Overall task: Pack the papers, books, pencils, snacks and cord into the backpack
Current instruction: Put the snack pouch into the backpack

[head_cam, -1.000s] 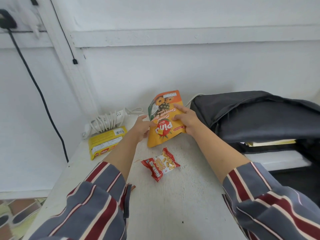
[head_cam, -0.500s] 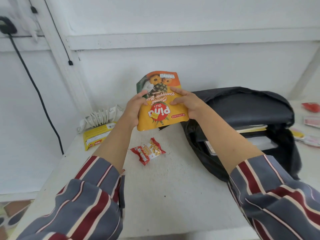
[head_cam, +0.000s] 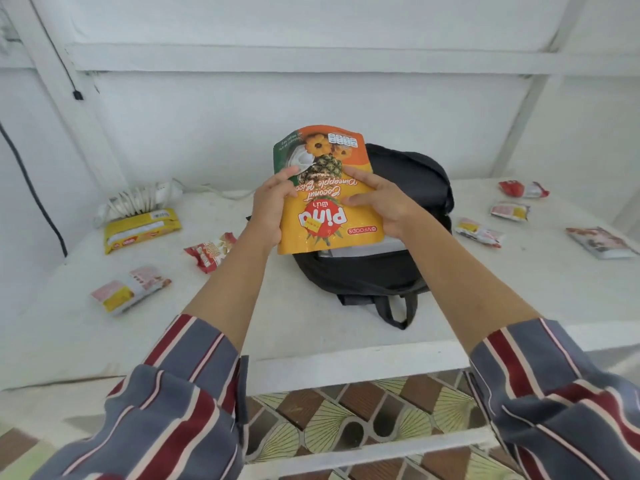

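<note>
I hold an orange-yellow pineapple biscuit pouch [head_cam: 320, 199] upside down in the air, just above the mouth of the black backpack [head_cam: 374, 275]. My left hand [head_cam: 272, 207] grips the pouch's left edge and my right hand [head_cam: 381, 204] grips its right edge. The backpack lies open on the white table [head_cam: 311, 344], with white papers or books [head_cam: 360, 249] showing inside it. A coiled white cord [head_cam: 138, 202] lies at the back left.
On the left lie a yellow packet [head_cam: 142, 230], a red snack packet [head_cam: 209, 251] and a pink-white snack packet [head_cam: 130, 289]. Several small snack packets [head_cam: 509, 211] are scattered right of the backpack. A black cable [head_cam: 31, 188] hangs down the left wall. The table's front edge is near me.
Both hands lifted the pouch off the table and carried it right, over the open backpack. My view pulled back and shifted right, so more of the table shows.
</note>
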